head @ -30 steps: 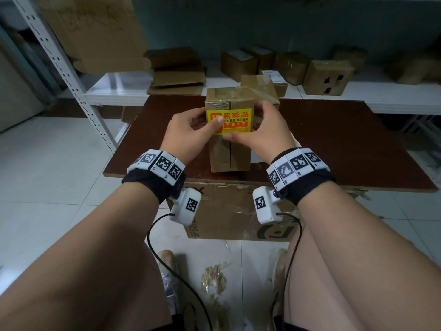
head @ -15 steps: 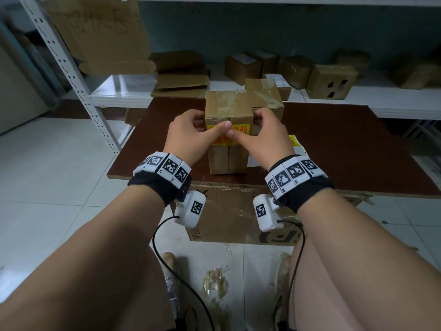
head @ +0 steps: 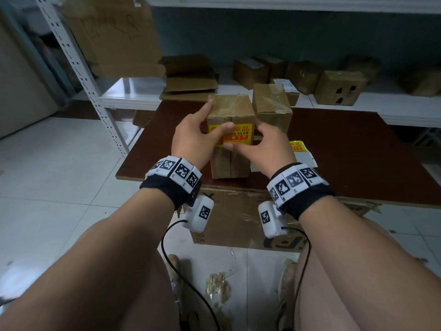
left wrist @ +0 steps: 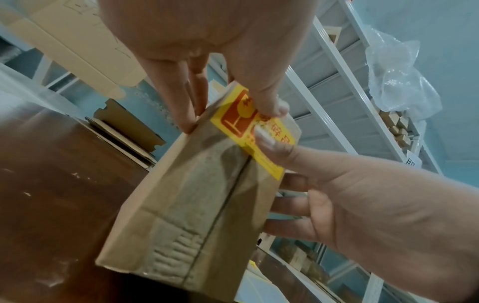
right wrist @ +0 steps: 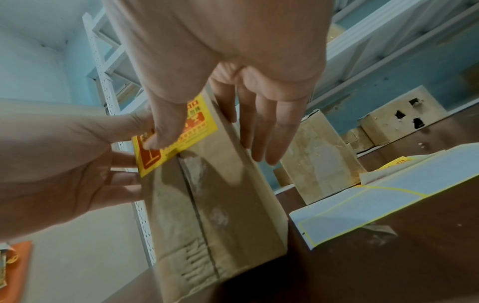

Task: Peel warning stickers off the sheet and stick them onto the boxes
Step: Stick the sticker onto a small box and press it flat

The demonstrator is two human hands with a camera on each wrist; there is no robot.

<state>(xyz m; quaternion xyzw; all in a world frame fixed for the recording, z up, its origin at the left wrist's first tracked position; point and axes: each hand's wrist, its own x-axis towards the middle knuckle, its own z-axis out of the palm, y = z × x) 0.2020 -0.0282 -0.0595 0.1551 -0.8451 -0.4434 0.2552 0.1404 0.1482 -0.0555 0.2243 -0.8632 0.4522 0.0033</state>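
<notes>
A tall cardboard box (head: 229,163) (left wrist: 194,194) (right wrist: 220,205) stands upright near the front edge of the brown table (head: 358,163). A yellow and red warning sticker (head: 241,136) (left wrist: 233,123) (right wrist: 201,123) lies on its front face, near the top. My left hand (head: 193,139) holds the box's left side, thumb across the sticker's left part, index finger stretched to the top corner. My right hand (head: 267,144) (right wrist: 207,149) wraps the right side and its thumb presses the sticker's lower edge. The sticker sheet (head: 301,154) (right wrist: 362,205) lies on the table to the right.
A second taped box (head: 272,108) (right wrist: 318,164) stands just behind and to the right. Several more boxes (head: 338,88) and flattened cardboard (head: 188,82) sit on the white shelf behind. A shelf upright (head: 78,68) rises at the left. A large carton (head: 238,218) sits under the table's front edge.
Both thumbs have slid over the sticker: they met at its middle half a second ago and have parted again. My left index finger has stretched up to the box's top corner.
</notes>
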